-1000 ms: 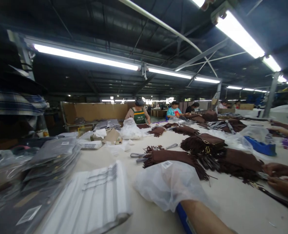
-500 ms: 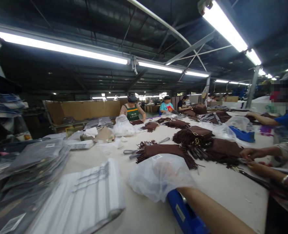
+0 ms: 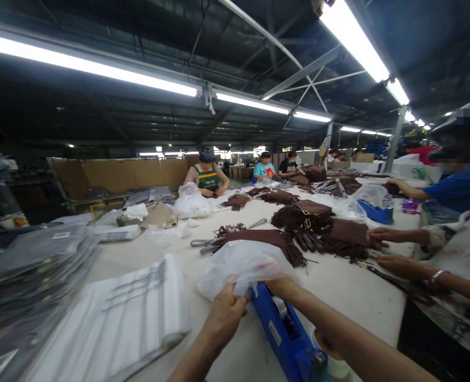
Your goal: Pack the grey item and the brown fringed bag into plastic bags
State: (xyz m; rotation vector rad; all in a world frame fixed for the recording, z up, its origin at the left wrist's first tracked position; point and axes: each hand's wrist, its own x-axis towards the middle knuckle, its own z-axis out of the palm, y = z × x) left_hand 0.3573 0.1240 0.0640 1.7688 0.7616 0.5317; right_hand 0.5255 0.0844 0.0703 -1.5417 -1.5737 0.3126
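Observation:
A translucent white plastic bag (image 3: 235, 260) spreads over the table in front of me. My left hand (image 3: 225, 309) pinches the near edge of its opening. Inside the bag is my right hand (image 3: 276, 276), seen only faintly through the film, so its fingers cannot be made out. Directly below the right wrist stands a blue tape dispenser (image 3: 280, 334) with a roll in it. Just beyond the bag lies a dark brown fringed bag (image 3: 258, 239), with a grey strap (image 3: 203, 242) at its left end.
Striped white packages (image 3: 139, 297) lie left of my hands, beside a stack of grey bagged goods (image 3: 39, 260). More brown fringed bags (image 3: 310, 212) are piled ahead. A co-worker's hands (image 3: 390, 260) work at the right edge; other people sit across the white table (image 3: 362, 297).
My left hand has come into view and taken hold of the bag's edge. The bag and my right hand have shifted slightly left in the picture as the view moved.

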